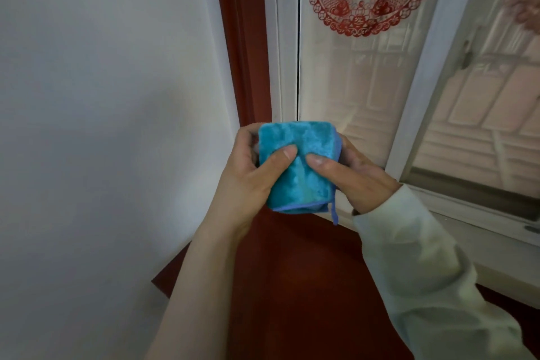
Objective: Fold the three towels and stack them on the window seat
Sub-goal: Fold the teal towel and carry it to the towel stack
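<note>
Folded blue towel (301, 140), held up over the red window seat (306, 272).
Left hand (245, 178) and right hand (365, 181) both grip it: my thumbs press its top face, my fingers (247, 133) curl round its sides. Loop tag (334, 213) hangs off near right corner. Window (350, 82) just behind.

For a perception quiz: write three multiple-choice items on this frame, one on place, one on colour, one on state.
1. Where is the towel?
A. on the floor
B. held over the window seat
C. taped to the glass

2. What colour is the towel?
A. red
B. turquoise
C. white

3. What state is it in?
A. spread flat
B. hanging full length
C. folded small

Key: 1B, the left grip and right grip hold it; 2B, turquoise pile with blue edging; 3C, a compact layered packet.
</note>
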`<control>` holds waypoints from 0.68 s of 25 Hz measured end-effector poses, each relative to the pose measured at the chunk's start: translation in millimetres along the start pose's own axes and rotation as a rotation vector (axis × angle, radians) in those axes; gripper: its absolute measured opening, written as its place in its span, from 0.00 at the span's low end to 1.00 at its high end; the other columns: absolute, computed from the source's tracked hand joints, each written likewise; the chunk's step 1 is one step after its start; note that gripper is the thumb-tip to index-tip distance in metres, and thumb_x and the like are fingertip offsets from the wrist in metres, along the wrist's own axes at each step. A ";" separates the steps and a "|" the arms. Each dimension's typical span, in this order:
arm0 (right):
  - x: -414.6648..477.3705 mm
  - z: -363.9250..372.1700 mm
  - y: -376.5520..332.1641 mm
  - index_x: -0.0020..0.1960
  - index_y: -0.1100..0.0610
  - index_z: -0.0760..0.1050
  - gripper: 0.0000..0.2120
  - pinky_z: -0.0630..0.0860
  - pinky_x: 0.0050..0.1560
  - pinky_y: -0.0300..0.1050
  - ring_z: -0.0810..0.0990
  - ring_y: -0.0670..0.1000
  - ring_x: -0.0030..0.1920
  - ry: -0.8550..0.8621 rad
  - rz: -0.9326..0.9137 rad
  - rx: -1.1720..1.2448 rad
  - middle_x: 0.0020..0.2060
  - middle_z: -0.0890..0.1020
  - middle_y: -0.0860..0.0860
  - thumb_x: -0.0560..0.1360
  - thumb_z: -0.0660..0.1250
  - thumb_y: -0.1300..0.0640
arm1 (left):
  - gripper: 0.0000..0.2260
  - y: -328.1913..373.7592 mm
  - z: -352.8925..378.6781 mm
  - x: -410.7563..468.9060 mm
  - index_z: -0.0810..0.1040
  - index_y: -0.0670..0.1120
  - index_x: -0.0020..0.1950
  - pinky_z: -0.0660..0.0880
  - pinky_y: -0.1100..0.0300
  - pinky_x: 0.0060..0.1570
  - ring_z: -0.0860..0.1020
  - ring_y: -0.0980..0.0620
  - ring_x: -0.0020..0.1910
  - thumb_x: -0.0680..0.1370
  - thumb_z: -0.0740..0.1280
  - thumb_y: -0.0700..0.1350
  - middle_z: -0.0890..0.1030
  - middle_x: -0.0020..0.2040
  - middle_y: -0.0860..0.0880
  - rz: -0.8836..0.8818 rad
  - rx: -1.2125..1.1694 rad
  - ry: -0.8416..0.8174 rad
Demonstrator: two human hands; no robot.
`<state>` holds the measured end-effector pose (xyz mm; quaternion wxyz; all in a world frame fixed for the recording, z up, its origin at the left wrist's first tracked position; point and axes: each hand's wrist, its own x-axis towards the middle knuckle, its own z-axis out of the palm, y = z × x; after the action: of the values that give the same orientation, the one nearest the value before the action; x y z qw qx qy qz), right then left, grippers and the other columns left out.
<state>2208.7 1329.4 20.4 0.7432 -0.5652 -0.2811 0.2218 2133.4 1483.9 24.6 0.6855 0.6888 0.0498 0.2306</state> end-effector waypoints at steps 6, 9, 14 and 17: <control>-7.5 4.0 -7.9 0.61 0.48 0.73 0.13 0.83 0.46 0.47 0.86 0.54 0.52 0.206 -0.018 0.112 0.53 0.85 0.53 0.79 0.64 0.60 | 0.20 -6.8 11.9 -2.3 0.68 0.52 0.66 0.82 0.50 0.57 0.84 0.55 0.58 0.77 0.67 0.58 0.80 0.63 0.51 -0.181 -0.096 -0.225; -17.9 4.9 -11.9 0.58 0.47 0.74 0.13 0.83 0.47 0.48 0.86 0.54 0.51 0.279 -0.023 0.109 0.51 0.85 0.53 0.78 0.66 0.61 | 0.19 -8.2 16.6 1.3 0.69 0.52 0.66 0.81 0.48 0.57 0.84 0.52 0.59 0.78 0.63 0.57 0.82 0.63 0.50 -0.246 -0.198 -0.368; -52.3 14.9 -17.3 0.64 0.56 0.72 0.25 0.82 0.52 0.54 0.84 0.59 0.55 0.357 -0.080 0.195 0.55 0.84 0.59 0.69 0.72 0.58 | 0.17 -14.9 22.2 -6.4 0.73 0.50 0.65 0.76 0.44 0.65 0.83 0.49 0.60 0.77 0.62 0.49 0.84 0.60 0.49 -0.232 -0.284 -0.516; -80.0 17.8 -18.1 0.71 0.65 0.64 0.41 0.74 0.62 0.66 0.77 0.68 0.63 0.389 -0.090 0.186 0.64 0.75 0.70 0.65 0.79 0.53 | 0.23 -16.1 29.5 -24.2 0.70 0.50 0.69 0.77 0.48 0.62 0.83 0.50 0.61 0.73 0.61 0.44 0.84 0.62 0.48 -0.309 -0.350 -0.692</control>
<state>2137.5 1285.6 28.2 0.8415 -0.5133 -0.1357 0.1000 2127.3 1448.3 4.3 0.7950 0.5833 -0.1205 -0.1150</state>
